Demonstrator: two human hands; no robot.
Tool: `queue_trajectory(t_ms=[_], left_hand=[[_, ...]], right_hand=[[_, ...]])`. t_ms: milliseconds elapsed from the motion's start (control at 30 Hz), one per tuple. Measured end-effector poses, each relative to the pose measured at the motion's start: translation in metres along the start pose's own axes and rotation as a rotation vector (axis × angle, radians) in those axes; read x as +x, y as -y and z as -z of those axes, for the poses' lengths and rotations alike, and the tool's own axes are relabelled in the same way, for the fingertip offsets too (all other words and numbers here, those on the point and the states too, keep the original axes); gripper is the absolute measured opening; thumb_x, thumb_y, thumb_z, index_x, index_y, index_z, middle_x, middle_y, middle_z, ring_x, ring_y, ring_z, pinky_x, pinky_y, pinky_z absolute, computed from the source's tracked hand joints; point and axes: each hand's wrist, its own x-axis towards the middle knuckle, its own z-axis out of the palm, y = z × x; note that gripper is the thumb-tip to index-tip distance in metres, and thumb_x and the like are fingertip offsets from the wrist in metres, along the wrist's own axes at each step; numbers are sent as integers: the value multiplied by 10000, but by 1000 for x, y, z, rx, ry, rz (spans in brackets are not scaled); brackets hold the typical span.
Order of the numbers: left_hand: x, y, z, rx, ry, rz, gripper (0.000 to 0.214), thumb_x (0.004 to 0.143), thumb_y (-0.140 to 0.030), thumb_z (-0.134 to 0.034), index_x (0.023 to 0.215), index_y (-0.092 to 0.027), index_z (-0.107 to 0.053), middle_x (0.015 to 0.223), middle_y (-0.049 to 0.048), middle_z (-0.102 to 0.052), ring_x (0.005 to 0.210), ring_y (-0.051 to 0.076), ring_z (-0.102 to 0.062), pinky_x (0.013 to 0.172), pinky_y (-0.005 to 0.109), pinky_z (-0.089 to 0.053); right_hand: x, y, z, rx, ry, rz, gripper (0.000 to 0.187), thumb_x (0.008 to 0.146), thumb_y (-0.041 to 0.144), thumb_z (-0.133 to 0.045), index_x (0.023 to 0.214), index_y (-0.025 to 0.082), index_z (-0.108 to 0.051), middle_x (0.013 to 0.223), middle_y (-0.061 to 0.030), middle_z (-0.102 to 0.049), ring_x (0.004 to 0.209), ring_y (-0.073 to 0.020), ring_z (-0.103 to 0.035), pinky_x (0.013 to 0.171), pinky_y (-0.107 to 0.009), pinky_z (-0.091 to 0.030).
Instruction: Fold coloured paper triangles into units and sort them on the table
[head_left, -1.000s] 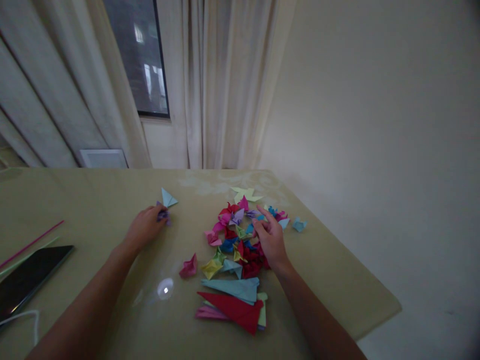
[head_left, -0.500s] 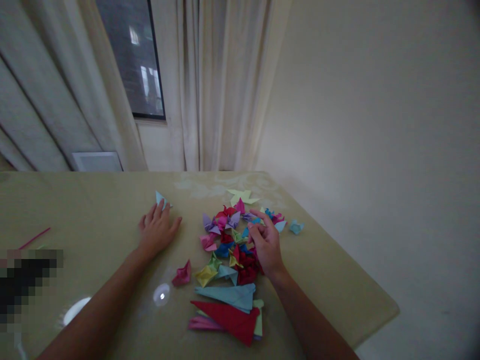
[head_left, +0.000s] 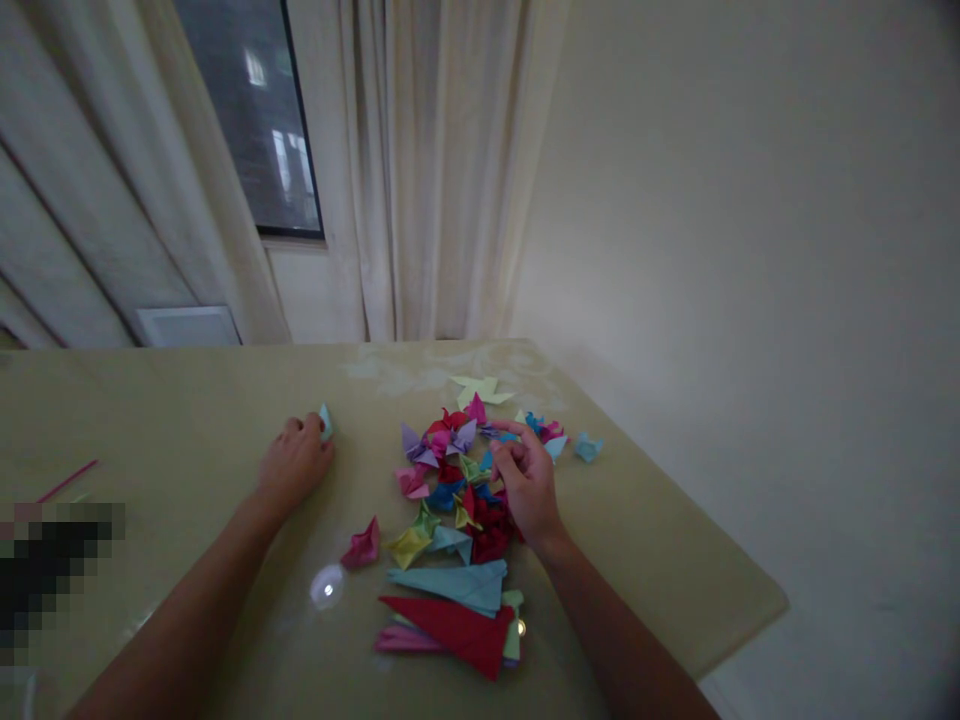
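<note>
My left hand (head_left: 297, 455) is closed on a small light blue folded paper piece (head_left: 325, 422) on the left part of the table. Its fingers hide most of that piece. My right hand (head_left: 531, 480) hovers at the right side of a pile of origami figures (head_left: 450, 470) in red, pink, purple, blue and yellow. A gap shows between its thumb and outstretched forefinger, and I see nothing held there. One pink origami figure (head_left: 361, 545) lies apart, left of the pile.
Nearest me are flat folded papers: a light blue one (head_left: 457, 585), a red one (head_left: 457, 630), with pink and green beneath. A pale green figure (head_left: 481, 390) lies behind the pile. A pink stick (head_left: 69, 480) is at far left. The table's edge (head_left: 660, 470) slants along the right.
My left hand has drawn its fingers in around the light blue paper piece, which is now upright and mostly covered. The right hand has hardly moved; the view has shifted slightly.
</note>
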Motion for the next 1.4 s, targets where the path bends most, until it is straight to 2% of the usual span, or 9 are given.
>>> queue_trajectory(t_ms=[200,400,567,767,833,933,1100,1233,1400], left_hand=[[-3,3,45,-165,-19,-20,372,897,-228,-428,1204,-137,-618,1118,180,-739,1032,340,-713,845,398,-521],[-83,-68,100,-686,-131,-420,211,901,-353,-529,1053,-234,-614,909,37,-707,807,232,-670,756,330,-527],[-152,-94,77,-1052,-29,-492,224,957,-432,-605,939,-239,-717,838,31,-719,752,192,-655,689,279,-521],[-162,-74,46,-1513,-88,-79,402,838,-599,-739,834,-197,-759,703,35,-692,643,174,-623,592,265,-504],[-161,-76,45,-1586,-33,-61,448,808,-634,-758,830,-187,-749,698,37,-687,657,179,-628,611,276,-520],[-165,-86,48,-1580,74,-213,468,833,-656,-725,822,-188,-715,752,57,-707,737,206,-659,692,314,-557],[-173,-94,51,-1412,-25,-343,426,1025,-603,-442,922,-231,-624,819,52,-690,730,190,-632,708,317,-544],[-175,-92,39,-988,-20,-453,368,1060,-529,-366,1003,-245,-594,829,53,-694,749,219,-656,703,340,-522],[-177,-98,15,-520,-128,-674,388,1033,-535,-399,1020,-230,-638,916,125,-741,860,287,-710,784,403,-540]], right_hand=[[4,1,4,-1,-24,30,316,952,448,-657,1127,186,-664,588,60,-541,540,-123,-488,503,-215,-364],[-8,12,-4,109,223,70,588,926,613,-671,1373,244,-568,1025,-50,-690,736,-157,-632,639,-265,-520],[-18,14,-11,156,388,-17,345,863,539,-791,935,223,-674,766,0,-669,642,-153,-623,605,-256,-490],[-29,27,-12,-55,538,84,343,928,515,-709,809,194,-710,689,8,-650,600,-131,-539,564,-230,-399],[-42,35,-14,-175,572,133,309,951,464,-691,808,193,-732,696,9,-647,621,-134,-538,582,-231,-398],[-70,41,-12,-293,527,195,258,981,410,-668,850,203,-751,760,-6,-671,695,-159,-590,657,-257,-447],[-117,25,22,-404,237,241,191,1020,365,-621,1006,228,-753,915,-61,-721,816,-209,-652,751,-305,-506],[-142,6,52,-411,36,133,289,1012,449,-617,869,227,-733,790,-43,-698,713,-207,-634,660,-293,-494],[-145,0,56,-371,-29,3,413,983,574,-618,827,206,-724,752,-42,-690,705,-217,-635,635,-291,-486]])
